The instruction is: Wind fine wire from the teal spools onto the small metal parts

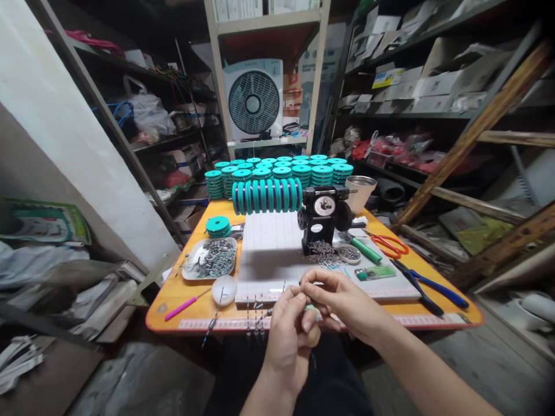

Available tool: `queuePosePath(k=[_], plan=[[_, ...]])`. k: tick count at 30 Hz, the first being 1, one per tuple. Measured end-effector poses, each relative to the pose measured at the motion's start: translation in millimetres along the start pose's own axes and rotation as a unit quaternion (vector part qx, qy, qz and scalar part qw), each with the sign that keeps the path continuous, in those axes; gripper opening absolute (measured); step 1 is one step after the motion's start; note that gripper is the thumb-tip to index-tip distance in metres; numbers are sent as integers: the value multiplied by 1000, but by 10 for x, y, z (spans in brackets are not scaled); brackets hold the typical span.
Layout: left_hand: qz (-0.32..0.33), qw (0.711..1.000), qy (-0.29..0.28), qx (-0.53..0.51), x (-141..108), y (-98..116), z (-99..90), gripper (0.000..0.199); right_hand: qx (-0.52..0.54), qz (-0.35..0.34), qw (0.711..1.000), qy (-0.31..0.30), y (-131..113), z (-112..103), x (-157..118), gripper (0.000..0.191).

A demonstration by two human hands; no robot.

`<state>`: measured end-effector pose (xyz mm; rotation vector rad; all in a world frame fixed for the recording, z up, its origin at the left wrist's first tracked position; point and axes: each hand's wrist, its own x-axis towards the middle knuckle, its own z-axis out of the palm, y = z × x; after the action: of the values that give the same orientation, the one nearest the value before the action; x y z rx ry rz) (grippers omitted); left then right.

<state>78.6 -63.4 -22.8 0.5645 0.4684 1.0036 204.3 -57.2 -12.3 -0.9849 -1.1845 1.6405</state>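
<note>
Pale green piece is showing only in part between the two hands, small and slightly blurred, above the near edge of the orange table; its full shape is being hidden by the fingers. The left hand is closing around it, while the right hand is meeting the left, thumb and forefinger pinching together near a tiny dark tip; whether that tip is belonging to the piece, I cannot tell.

As for writing, the box fan is carrying small lettering along its top edge, too tiny to read. The black winding machine is bearing a round pale dial with markings and, below it, a white oval label, neither legible. Pink-marked measuring strip is running along the table's near edge, its figures too small to read. Cartons beside the fan are displaying reddish print, and a yellow and blue box is standing out on the right shelf, its words unreadable.
</note>
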Motion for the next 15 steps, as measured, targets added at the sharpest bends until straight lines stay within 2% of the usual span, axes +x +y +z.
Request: queuePosePath(k=[3,5,6,8,9,10,11,12,13,15], plan=[[-1,1000,3,11,-8,-10,-9,21,-13,8,1000,-9,-51,-37,10,32],[1,1000,18,24,-29,-29,-19,20,-93,-52,994,37,-244,-119,75,35],[5,999,27,31,-41,-44,-24,19,-152,-110,979,81,-393,-175,138,37],[23,998,41,41,-65,-90,-38,17,-243,-271,916,167,-762,-297,334,40],[33,998,41,43,-75,-120,-51,17,-287,-335,877,191,-961,-356,464,43],[39,998,39,43,-82,-155,-69,20,-355,-366,836,201,-1153,-408,607,46],[41,998,38,42,-88,-197,-96,24,-426,-375,797,204,-1327,-453,758,49],[37,998,40,40,-95,-244,-133,31,-493,-342,777,192,-1474,-490,908,53],[29,998,45,40,-106,-295,-181,39,-548,-280,772,161,-1590,-520,1049,57],[19,996,65,64,-149,-405,-306,55,-586,-225,772,103,-1729,-568,1282,64]])
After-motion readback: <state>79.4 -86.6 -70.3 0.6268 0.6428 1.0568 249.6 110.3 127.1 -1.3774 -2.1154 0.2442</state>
